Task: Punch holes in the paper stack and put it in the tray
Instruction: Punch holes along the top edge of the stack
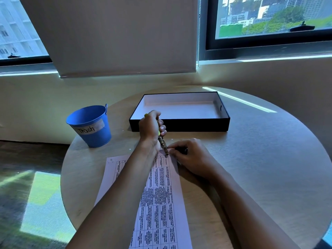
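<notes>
A paper stack (159, 198) printed with a table lies on the round table, long side running away from me. My left hand (150, 128) is closed around a plier-type hole punch (162, 141) with yellow-green handles; its metal jaw sits on the stack's far right corner. My right hand (190, 157) presses that corner with its fingertips, right beside the jaw. A small hole shows in the far left corner of the top sheet. The black tray (179, 125) with a white inside stands just beyond the hands and holds nothing.
A blue bucket (89, 125) labelled "Trash" stands at the table's far left edge. Small white paper dots lie scattered on the tabletop (260, 159) near the hands. A wall and windows rise behind the table.
</notes>
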